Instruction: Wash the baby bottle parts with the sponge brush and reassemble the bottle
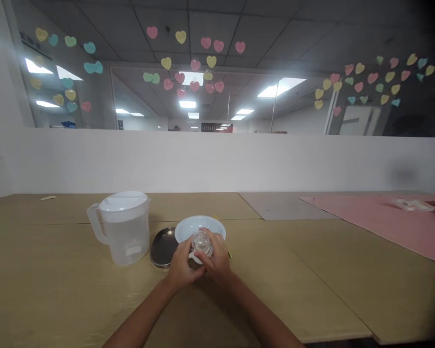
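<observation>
Both my hands meet around a small clear container with a rounded, dome-like top (pixel 202 243), near the middle of the table. My left hand (pixel 181 267) grips it from the left and my right hand (pixel 219 260) from the right, fingers curled about its sides. A whitish part shows below the dome, between the hands; its exact shape is partly covered. Just behind the hands is a white bowl (pixel 188 224), its near side hidden by them. To the left lies a dark round metal tray (pixel 163 249), touching or very near the bowl.
A translucent pitcher (pixel 128 237) with a white lid and left-facing handle stands left of the tray. A pink cloth (pixel 369 217) covers the far right, with plastic-wrapped items (pixel 413 205) on it. Behind the table (pixel 293 290) rises a white wall (pixel 217 162) below a window.
</observation>
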